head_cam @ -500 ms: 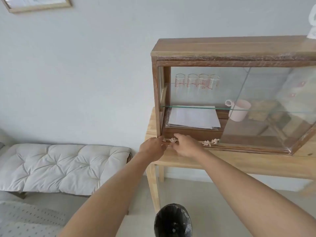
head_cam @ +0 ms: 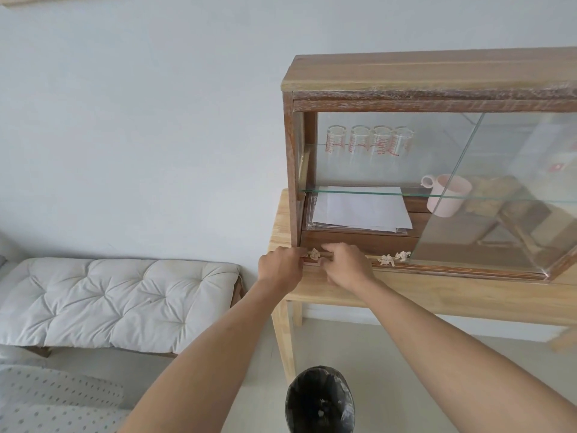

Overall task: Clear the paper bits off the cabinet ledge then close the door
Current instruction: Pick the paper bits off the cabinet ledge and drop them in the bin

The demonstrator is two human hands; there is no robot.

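Note:
A wooden cabinet [head_cam: 437, 98] stands on a light wood table, with its sliding glass door [head_cam: 515, 195] pushed right and the left half open. One crumpled paper bit [head_cam: 314, 254] lies on the front ledge [head_cam: 452, 268] between my hands. My left hand [head_cam: 281, 267] curls at the ledge's left end, just left of that bit, palm hidden. My right hand [head_cam: 346, 264] rests on the ledge with its fingers stretched toward the bit from the right. Two more paper bits [head_cam: 393, 258] lie further right, beside the glass door's edge.
A black-lined bin [head_cam: 320, 401] stands on the floor below my arms with scraps inside. The cabinet holds several glasses [head_cam: 370, 142], a paper stack [head_cam: 359, 210] and a pink mug [head_cam: 449, 195]. A white cushioned bench [head_cam: 115, 301] is at the left. The table [head_cam: 437, 295] juts forward.

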